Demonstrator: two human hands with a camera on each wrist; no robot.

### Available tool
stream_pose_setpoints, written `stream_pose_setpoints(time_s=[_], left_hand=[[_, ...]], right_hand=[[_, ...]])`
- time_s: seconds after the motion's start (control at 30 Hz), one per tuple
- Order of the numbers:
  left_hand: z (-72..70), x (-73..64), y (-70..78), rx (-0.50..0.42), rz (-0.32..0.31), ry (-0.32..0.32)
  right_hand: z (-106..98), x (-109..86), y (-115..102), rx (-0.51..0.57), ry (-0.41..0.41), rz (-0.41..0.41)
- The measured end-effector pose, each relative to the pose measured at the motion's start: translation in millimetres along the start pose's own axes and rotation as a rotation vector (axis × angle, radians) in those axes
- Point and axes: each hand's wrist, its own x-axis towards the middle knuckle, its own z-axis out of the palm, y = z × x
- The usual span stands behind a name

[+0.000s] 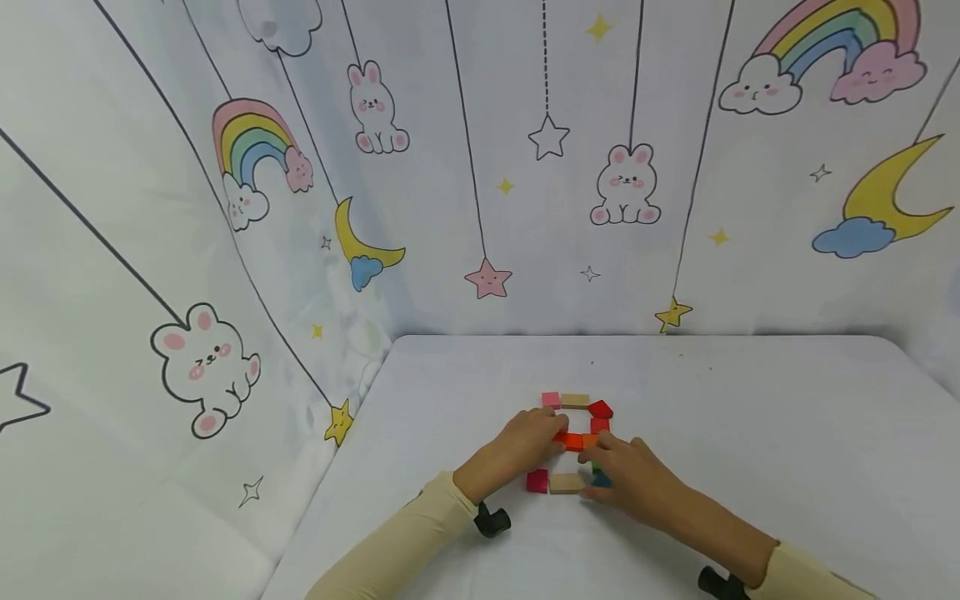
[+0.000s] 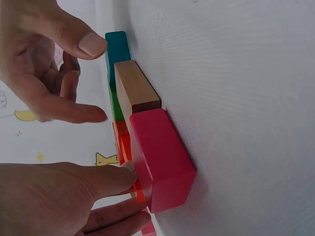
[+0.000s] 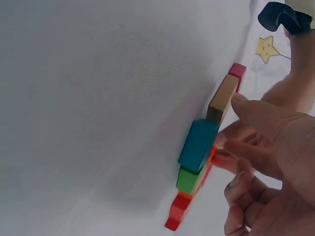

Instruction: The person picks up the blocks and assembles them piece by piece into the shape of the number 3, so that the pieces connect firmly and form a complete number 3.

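Note:
Small coloured blocks lie on the white table in a shape like a figure 3. My left hand (image 1: 528,442) pinches the left end of an orange-red block (image 1: 572,442) in the middle row, between thumb and fingers. My right hand (image 1: 637,479) hovers over the lower right of the shape. Its thumb and index finger are spread apart, with nothing between them. Under it are a teal block (image 3: 198,145) and a green block (image 3: 188,181), partly hidden in the head view. A plain wooden block (image 2: 140,86) and a crimson block (image 2: 162,157) form the bottom row.
The top row has a pink block (image 1: 551,400), a wooden block (image 1: 575,401) and a red block (image 1: 601,409). Another red block (image 1: 600,426) sits below that. A patterned cloth (image 1: 420,208) hangs behind the white table (image 1: 750,433) and along its left side.

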Motion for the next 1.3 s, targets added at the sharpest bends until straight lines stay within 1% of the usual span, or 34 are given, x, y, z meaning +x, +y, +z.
stream_pose_setpoints(time_s=[0.17, 0.33, 0.6, 0.9, 1.17, 1.3], left_hand=[[0.6, 1.2, 1.3, -0.005, 0.006, 0.001], [4.2, 3.4, 1.1, -0.008, 0.009, -0.002], [3.7, 2.0, 0.4, 0.009, 0.009, -0.006], [4.4, 2.3, -0.7, 0.007, 0.003, 0.000], [1.2, 1.2, -0.2, 0.014, 0.006, 0.009], [0.6, 1.3, -0.8, 0.010, 0.009, 0.010]], right_hand=[[7, 6.3, -4, -0.008, -0.023, 0.005], [10, 7.2, -7, 0.004, -0.049, 0.013], [12, 3.1, -10, -0.032, -0.032, -0.008], [10, -0.3, -10, -0.016, -0.036, -0.017], [12, 0.2, -7, 0.005, -0.063, 0.031], [12, -0.9, -6, 0.002, -0.060, 0.028]])
